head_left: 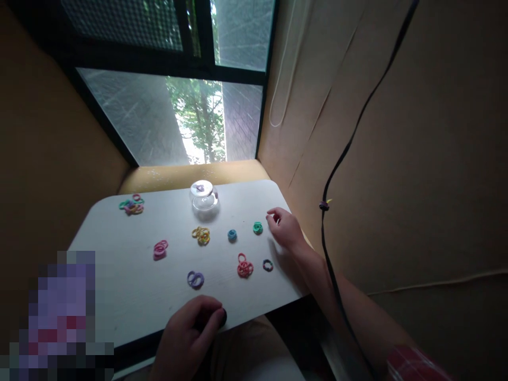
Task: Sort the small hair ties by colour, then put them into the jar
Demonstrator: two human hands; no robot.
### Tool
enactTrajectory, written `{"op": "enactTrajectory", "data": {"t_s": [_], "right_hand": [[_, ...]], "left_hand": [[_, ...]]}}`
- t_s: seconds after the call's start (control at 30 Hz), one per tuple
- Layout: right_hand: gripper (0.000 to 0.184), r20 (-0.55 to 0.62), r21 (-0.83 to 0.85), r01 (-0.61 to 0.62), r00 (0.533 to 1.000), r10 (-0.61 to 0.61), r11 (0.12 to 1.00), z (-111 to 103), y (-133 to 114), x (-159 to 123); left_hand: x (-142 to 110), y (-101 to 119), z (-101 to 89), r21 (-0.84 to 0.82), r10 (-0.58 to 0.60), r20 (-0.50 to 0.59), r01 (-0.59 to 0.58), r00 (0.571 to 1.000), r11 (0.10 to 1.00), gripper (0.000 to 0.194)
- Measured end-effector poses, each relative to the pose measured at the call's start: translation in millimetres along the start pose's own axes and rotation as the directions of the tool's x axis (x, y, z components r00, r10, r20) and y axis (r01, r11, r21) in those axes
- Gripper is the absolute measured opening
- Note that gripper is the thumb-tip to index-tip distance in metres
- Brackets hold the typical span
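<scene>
My left hand (192, 330) is at the table's near edge, fingers curled round a small dark, rounded object (224, 317) that is mostly hidden. My right hand (286, 228) hovers over the right side of the table, fingers loosely bent, with nothing visible between them. Just left of its fingertips lies a cluster of green hair ties (257, 227). Nearby are blue hair ties (232, 235), red hair ties (245, 267) and a dark multicoloured hair tie (268, 265). Purple hair ties (196, 279) lie beyond my left hand. Yellow (201, 235) and pink hair ties (160, 250) sit farther left.
A clear rounded container (205, 200) with a shiny top stands at the white table's (130, 280) far edge. Mixed-colour hair ties (133, 205) lie at the far left corner. A dark cord (349, 143) hangs on the right, before the wall. A window (202, 116) is behind the table.
</scene>
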State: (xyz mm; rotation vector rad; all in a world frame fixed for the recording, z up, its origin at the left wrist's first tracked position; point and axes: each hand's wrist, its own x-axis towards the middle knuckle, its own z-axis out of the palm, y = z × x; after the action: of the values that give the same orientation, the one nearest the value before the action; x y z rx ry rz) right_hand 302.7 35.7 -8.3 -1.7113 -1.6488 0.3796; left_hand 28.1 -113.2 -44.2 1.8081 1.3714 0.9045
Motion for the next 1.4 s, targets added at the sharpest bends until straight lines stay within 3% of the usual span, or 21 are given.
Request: {"op": "enactTrajectory", "data": {"t_s": [0.1,0.17,0.3,0.43,0.53,0.63,0.73,0.9,1.0,1.17,1.3,1.4], "right_hand": [[0.017,-0.011,0.098,0.054,0.999,-0.053,0.994,-15,-20,-30],[0.021,0.092,0.207,0.149,0.981,-0.171,0.967,-15,-36,-63],[0.013,0.324,0.416,0.259,0.854,-0.408,0.872,8,-62,-129],[0.014,0.384,0.401,0.214,0.844,-0.375,0.891,36,-71,-156],[0.018,0.413,0.365,0.172,0.851,-0.325,0.915,46,-71,-155],[0.022,0.433,0.343,0.139,0.854,-0.288,0.929,50,-70,-151],[0.024,0.456,0.332,0.142,0.841,-0.290,0.933,52,-68,-151],[0.025,0.475,0.338,0.160,0.822,-0.315,0.927,53,-64,-153],[0.025,0.483,0.334,0.159,0.818,-0.313,0.929,52,-63,-153],[0.024,0.504,0.335,0.145,0.807,-0.307,0.931,51,-64,-152],[0.024,0.513,0.334,0.153,0.798,-0.316,0.930,50,-63,-152],[0.024,0.520,0.342,0.156,0.790,-0.324,0.927,50,-61,-152]], "left_hand": [[-1,2,1.7,-0.007,0.002,-0.032,-0.002,0.999,1.000,0.019],[-3,4,2.3,-0.004,0.010,-0.059,-0.010,0.998,1.000,0.019],[-14,9,-2.5,0.000,0.044,-0.100,-0.044,0.994,0.999,0.018],[-35,11,-23.8,0.106,0.080,-0.069,-0.073,0.994,0.992,0.015],[-49,14,-50.3,0.197,0.054,-0.066,-0.040,0.996,0.980,0.014],[-44,13,-82.6,0.280,-0.016,-0.089,0.041,0.996,0.959,0.012],[-11,3,-120.3,0.351,-0.036,-0.147,0.086,0.989,0.932,0.017],[84,-29,-182.1,0.471,-0.094,-0.192,0.176,0.977,0.864,0.032],[136,-50,-205.8,0.593,-0.123,-0.223,0.235,0.967,0.770,0.041],[188,-81,-216.3,0.704,-0.130,-0.153,0.201,0.980,0.681,0.051],[206,-96,-213.5,0.694,-0.166,-0.129,0.209,0.978,0.689,0.062],[210,-100,-212.3,0.662,-0.174,-0.170,0.243,0.970,0.709,0.055]]}}
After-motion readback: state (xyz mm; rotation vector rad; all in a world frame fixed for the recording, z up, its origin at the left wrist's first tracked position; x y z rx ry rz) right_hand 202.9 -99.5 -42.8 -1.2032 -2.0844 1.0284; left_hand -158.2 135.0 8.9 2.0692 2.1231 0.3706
